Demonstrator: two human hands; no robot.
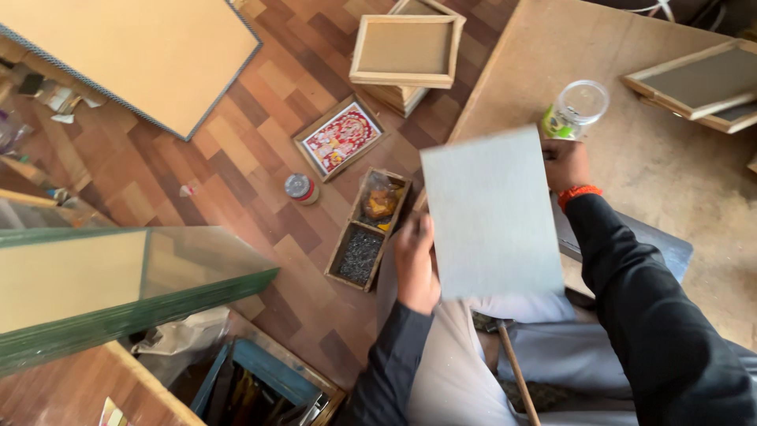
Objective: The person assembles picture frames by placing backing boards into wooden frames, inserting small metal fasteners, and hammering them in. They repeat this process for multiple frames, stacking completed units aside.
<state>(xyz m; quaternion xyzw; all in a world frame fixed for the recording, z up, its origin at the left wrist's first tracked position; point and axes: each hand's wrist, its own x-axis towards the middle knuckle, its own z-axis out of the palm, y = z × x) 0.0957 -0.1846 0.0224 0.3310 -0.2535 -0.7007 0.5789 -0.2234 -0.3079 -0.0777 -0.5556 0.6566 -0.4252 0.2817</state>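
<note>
Over on the far left, a stack of glass sheets (118,292) with greenish edges is seen lying flat, and a big tan board (142,55) with a dark edge is leaned or laid on the wooden floor (236,173) above it. Moving right, a small round tin (300,188) is parked on the floor, and just beside it a framed picture (341,138) in red and white is laid at an angle. Below that, a narrow wooden tray (369,229) is set on the floor, split in two: something orange in the upper compartment, dark small bits in the lower one. A stack of empty wooden frames (404,51) is placed further up.

Then the left hand (415,268) is reached: the left edge of a pale grey sheet (493,213) is gripped by it, fingers closed on the edge. The sheet is held up flat in the air over the lap, between both hands, a bit blurred. Its upper right corner is clasped by the right hand (564,164), an orange band seen at the wrist.

Just above that hand, a clear jar (576,109) with a green label is stood on the brown table (631,158). More wooden frames (698,83) are laid on the table at the far right. A wooden stick (518,371) is rested across the lap.
</note>
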